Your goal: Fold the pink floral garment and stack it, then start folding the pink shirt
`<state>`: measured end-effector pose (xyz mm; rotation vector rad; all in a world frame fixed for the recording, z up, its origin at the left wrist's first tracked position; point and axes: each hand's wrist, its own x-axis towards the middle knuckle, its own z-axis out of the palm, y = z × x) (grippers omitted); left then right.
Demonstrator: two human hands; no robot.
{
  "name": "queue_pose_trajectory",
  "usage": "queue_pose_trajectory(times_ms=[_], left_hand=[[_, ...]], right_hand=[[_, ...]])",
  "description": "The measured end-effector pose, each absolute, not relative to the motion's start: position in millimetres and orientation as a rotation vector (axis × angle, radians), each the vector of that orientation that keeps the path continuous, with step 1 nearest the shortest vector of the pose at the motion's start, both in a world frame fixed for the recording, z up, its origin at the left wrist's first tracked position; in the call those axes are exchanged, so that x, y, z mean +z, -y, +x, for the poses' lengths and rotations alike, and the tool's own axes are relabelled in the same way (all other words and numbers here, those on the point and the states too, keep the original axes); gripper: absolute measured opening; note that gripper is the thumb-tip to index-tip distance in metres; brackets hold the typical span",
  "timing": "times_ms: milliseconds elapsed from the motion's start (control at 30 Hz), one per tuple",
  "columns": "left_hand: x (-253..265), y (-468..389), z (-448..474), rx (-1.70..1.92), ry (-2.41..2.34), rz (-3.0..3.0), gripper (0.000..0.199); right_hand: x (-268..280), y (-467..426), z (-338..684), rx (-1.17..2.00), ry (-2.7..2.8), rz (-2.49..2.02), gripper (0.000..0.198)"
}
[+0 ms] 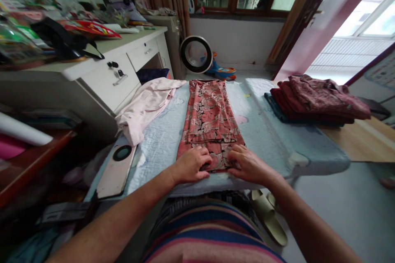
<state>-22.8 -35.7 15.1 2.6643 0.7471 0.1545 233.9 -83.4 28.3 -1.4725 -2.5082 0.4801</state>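
A red-and-black floral garment (209,111) lies folded into a long strip on a table with a pale blue quilted cover (160,139). Its upper layer is turned back, so a single wider band shows at the near end. My left hand (194,164) has its fingers curled on the left part of the near hem, thumb at the edge. On the right part of that hem, my right hand (245,163) is closed in the same way. Fingertips of both hands are partly hidden against the cloth. The kind of garment cannot be made out.
A pale pink garment (151,102) lies rumpled at left, near a phone-like flat object with a black circle (115,172). Folded dark red clothes (321,98) are stacked at right. A cluttered white desk (108,74) stands left; slippers (268,218) are on the floor.
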Motion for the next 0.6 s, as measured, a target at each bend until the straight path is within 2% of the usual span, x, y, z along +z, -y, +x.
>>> queue_pose_trajectory(times_ms=[100, 400, 600], left_hand=[[11.0, 36.2, -22.0, 0.129, -0.768, 2.702, 0.027], [14.3, 54.9, -15.1, 0.072, -0.885, 2.904, 0.012], [0.8, 57.9, -11.9, 0.208, -0.984, 2.842, 0.017]], right_hand=[[25.7, 86.3, 229.1, 0.456, 2.568, -1.517, 0.013], [17.0, 94.3, 220.7, 0.217, 2.65, -1.613, 0.015], [7.8, 91.4, 222.2, 0.172, 2.576, -1.607, 0.012]])
